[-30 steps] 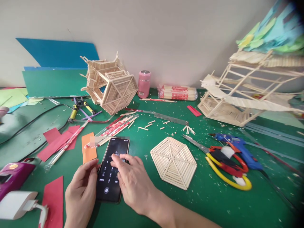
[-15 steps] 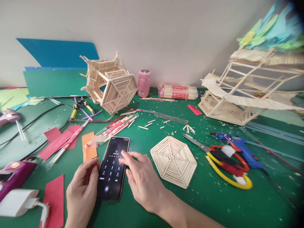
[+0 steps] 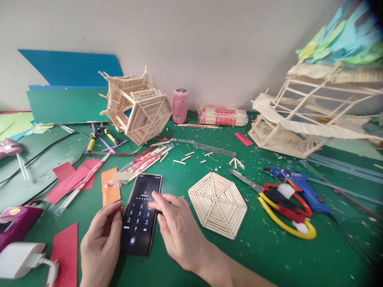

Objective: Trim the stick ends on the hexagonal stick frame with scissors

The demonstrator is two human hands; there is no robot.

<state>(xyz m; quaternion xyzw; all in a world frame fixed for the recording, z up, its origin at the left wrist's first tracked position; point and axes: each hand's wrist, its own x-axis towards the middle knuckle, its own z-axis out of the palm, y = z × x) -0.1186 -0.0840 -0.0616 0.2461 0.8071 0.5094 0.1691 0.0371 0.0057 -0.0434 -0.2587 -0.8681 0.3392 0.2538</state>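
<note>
A black smartphone [image 3: 140, 235] lies tilted slightly right on the green tabletop, its screen showing a number keypad with a row of dots above. My left hand [image 3: 103, 241] is curled at the phone's left edge, thumb and fingers closed against its side. Over the right side of the screen, my right hand [image 3: 181, 235] has its index finger stretched toward the keypad's upper right and the other fingers loosely bent, holding nothing. Just right of that hand is a flat heptagon-like panel of wooden sticks [image 3: 220, 205].
Scissors [image 3: 285, 211] and a blue glue gun [image 3: 308, 191] lie at the right. Stick structures [image 3: 149, 117] stand at the back left and right, with a pink flask [image 3: 180, 105] and bundled sticks [image 3: 223, 116] between. Red paper [image 3: 64, 255], pliers [image 3: 92, 141] and a white charger [image 3: 20, 259] are left.
The whole view has shifted slightly. Both hands keep nearly the same pose around the phone, and its screen still shows the keypad.
</note>
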